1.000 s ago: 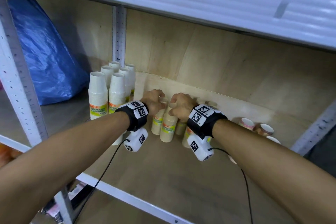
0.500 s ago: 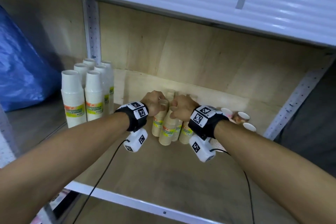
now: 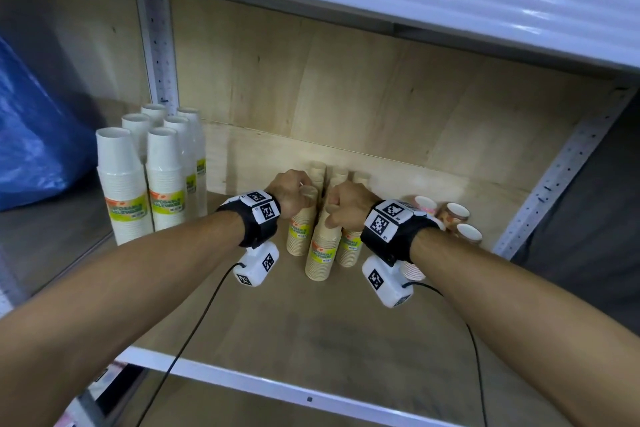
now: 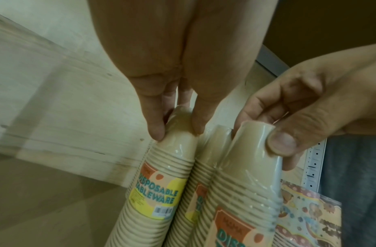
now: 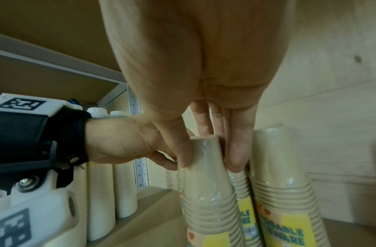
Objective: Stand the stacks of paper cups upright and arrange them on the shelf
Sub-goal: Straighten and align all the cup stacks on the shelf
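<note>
Several tan wrapped cup stacks stand upright in a cluster mid-shelf. My left hand [image 3: 294,192] pinches the top of the left front tan stack [image 3: 300,230], seen close in the left wrist view as tan stack [image 4: 161,180] under my left hand [image 4: 178,128]. My right hand [image 3: 341,206] grips the top of the nearest tan stack [image 3: 322,253], shown in the right wrist view as tan stack [image 5: 208,188] with my right hand [image 5: 206,150] round it. More tan stacks [image 3: 346,177] stand behind, partly hidden by my hands.
Several white cup stacks [image 3: 149,177] stand upright at the shelf's left by a metal upright [image 3: 157,45]. Patterned cup stacks [image 3: 453,215] lie on their sides at the right. A blue bag [image 3: 31,135] fills the neighbouring bay. The wooden shelf board [image 3: 311,329] fronts me.
The view has swung right and closer, so the white stacks sit further left. Both hands stay on the tops of the tan stacks, which now stand closer together.
</note>
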A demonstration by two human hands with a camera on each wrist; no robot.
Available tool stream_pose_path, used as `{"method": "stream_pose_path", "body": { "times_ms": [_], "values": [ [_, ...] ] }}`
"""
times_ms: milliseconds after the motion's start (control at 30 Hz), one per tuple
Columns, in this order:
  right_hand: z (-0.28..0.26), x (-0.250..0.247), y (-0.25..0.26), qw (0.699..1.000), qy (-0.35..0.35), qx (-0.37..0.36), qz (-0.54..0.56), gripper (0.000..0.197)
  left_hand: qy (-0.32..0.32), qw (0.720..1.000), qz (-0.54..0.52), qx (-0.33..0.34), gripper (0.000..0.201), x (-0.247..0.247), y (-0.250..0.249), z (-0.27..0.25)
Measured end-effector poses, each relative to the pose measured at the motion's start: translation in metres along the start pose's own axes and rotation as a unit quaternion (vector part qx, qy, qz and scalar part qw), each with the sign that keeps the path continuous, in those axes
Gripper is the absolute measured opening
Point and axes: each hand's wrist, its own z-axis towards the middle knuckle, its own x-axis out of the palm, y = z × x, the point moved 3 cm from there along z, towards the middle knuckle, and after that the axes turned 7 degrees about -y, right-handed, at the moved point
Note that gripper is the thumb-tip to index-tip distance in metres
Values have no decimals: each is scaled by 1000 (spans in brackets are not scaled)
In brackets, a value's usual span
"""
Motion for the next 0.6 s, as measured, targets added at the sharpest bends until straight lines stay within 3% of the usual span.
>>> {"method": "stream_pose_path", "body": {
  "times_ms": [600],
  "values": [
    [2, -5, -6, 1000, 15, -15, 9, 32, 10, 1000, -19, -17, 40, 2, 3, 3]
  ]
}}
